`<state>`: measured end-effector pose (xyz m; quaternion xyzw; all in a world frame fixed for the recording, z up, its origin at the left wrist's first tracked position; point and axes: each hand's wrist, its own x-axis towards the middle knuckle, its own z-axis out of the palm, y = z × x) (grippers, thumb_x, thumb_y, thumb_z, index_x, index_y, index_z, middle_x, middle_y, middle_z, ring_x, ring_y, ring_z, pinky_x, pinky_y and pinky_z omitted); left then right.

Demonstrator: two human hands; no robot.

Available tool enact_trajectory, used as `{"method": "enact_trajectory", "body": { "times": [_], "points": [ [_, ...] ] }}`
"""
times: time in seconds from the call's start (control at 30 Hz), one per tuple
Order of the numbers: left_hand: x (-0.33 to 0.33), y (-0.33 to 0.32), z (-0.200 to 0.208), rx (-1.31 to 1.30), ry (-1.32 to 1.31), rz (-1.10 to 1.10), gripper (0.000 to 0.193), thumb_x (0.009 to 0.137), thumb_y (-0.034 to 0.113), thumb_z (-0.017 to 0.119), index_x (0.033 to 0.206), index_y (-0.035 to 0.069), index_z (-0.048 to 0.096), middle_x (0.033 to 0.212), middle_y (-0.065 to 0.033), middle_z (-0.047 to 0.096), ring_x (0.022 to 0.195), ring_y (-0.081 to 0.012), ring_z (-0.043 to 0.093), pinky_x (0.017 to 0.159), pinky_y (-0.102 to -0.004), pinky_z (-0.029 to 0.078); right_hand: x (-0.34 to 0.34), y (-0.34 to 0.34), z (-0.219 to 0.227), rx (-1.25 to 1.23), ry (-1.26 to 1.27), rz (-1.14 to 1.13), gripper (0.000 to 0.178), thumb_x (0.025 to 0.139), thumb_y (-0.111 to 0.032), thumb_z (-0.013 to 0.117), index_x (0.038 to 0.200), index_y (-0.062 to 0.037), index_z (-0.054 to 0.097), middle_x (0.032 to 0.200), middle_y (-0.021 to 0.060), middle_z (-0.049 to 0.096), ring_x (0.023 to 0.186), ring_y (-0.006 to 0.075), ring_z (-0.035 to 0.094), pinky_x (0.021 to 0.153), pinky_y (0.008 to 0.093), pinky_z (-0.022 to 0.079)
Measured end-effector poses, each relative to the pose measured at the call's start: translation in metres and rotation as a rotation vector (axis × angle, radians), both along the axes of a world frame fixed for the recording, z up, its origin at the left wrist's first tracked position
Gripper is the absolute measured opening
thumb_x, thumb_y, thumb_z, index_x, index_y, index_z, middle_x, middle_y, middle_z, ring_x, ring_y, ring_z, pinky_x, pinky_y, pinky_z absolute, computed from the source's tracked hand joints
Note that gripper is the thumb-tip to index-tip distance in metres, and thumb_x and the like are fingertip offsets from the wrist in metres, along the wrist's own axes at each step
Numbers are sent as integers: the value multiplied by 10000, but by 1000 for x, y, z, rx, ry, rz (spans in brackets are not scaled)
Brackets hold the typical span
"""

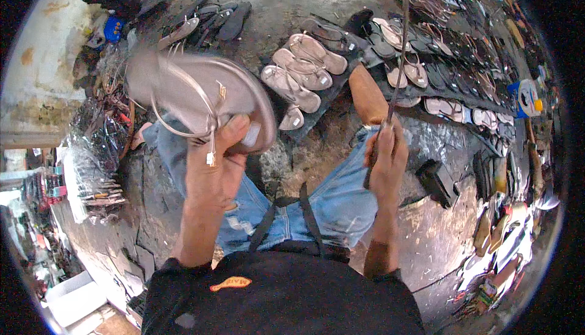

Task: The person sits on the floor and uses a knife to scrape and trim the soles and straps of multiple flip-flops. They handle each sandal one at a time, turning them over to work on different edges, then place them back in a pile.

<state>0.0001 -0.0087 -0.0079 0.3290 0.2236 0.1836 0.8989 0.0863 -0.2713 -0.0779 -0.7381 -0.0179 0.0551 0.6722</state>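
Note:
My left hand (222,152) grips a taupe thong sandal (189,82) by its edge, the thumb pressed on the insole beside a pale label. Its thin straps rise loosely over the footbed, and a strap end with a white tip hangs by the thumb. The sandal's far end is smeared by motion. My right hand (388,155) stands upright above my right knee, fingers closed round the lower end of a long, thin, dark tool (402,55). Whether this is a blade or a rod I cannot tell. The tool and the sandal are apart.
Several finished-looking taupe sandals (301,70) lie ahead on a dark mat. Rows of dark sandals (451,79) extend right, near a blue-and-white container (525,98). A black block-like object (437,183) sits right of my leg. Clear plastic bags (100,140) heap at the left.

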Motion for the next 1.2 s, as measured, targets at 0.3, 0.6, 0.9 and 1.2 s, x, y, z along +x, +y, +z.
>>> {"method": "enact_trajectory", "body": {
  "times": [0.3, 0.6, 0.9, 1.2],
  "points": [
    [-3, -54, -15, -149, 49, -80, 209, 932, 134, 724, 1122, 80, 656, 1095, -54, 713, 996, -185, 702, 870, -380, 615, -157, -32, -21, -292, -6, 333, 443, 1027, -484, 491, 994, -58, 608, 637, 123, 502, 550, 272, 521, 516, 385, 399],
    [-34, -56, -45, 38, 159, -193, 262, 919, 21, 689, 1163, 40, 597, 1035, -48, 685, 990, -186, 677, 885, -366, 583, -83, -13, -13, -485, -101, 395, 366, 1016, -443, 530, 948, -86, 571, 695, 208, 597, 637, 452, 604, 557, 499, 449],
    [-63, -43, -56, 74, 277, -276, 471, 808, -59, 769, 1233, 2, 576, 1076, -69, 678, 928, -173, 690, 784, -325, 593, -43, 55, 5, -347, -135, 483, 286, 1013, -360, 559, 1008, -75, 577, 699, 224, 626, 689, 479, 624, 630, 548, 483],
    [-68, -55, -55, 39, 421, 84, 171, 924, 158, 735, 1053, 62, 675, 919, -38, 704, 762, -174, 701, 565, -373, 588, -88, 42, 5, -244, 150, 490, 226, 1040, -271, 507, 1018, -48, 539, 709, 244, 611, 688, 475, 629, 579, 509, 463]
  ]
}}
